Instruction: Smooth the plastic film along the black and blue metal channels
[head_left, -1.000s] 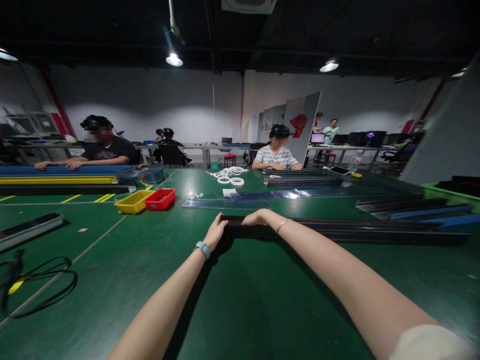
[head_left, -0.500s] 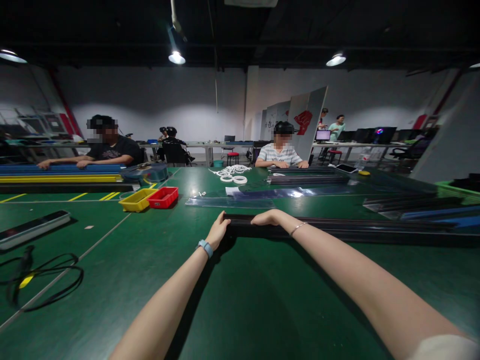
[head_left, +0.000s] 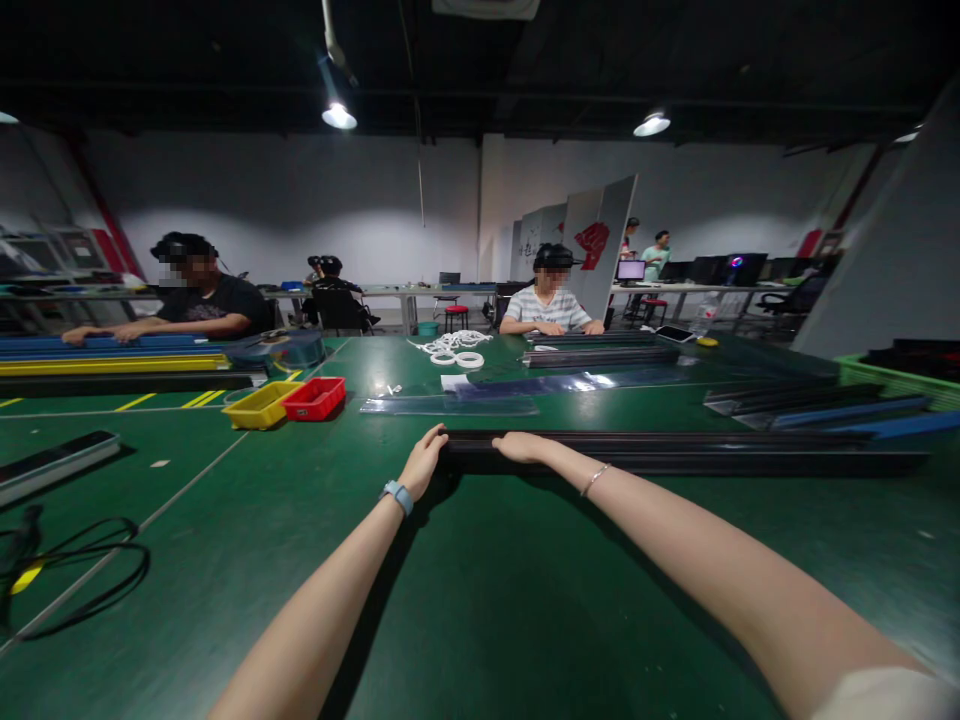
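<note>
A long black profile [head_left: 690, 461], channel-shaped and slightly shiny, lies across the green table in front of me. My left hand [head_left: 424, 462], with a pale blue watch band at the wrist, is closed around its left end. Just right of that, my right hand [head_left: 519, 447] grips the profile from above, its fingertips partly hidden behind the upper edge. The profile stretches right, passing behind my right forearm. Beyond it lies a clear plastic strip [head_left: 450, 406].
A yellow bin [head_left: 259, 405] and a red bin [head_left: 315, 398] stand left of the strip. White tape rolls [head_left: 469, 360] lie farther back. Profiles [head_left: 795, 402] and a green crate [head_left: 892, 378] are at right; a cable [head_left: 112, 575] is at left. Two co-workers sit opposite.
The scene has shifted slightly left in view. Both hands keep their hold on the profile's left end; my right hand now lies a little flatter on it.
</note>
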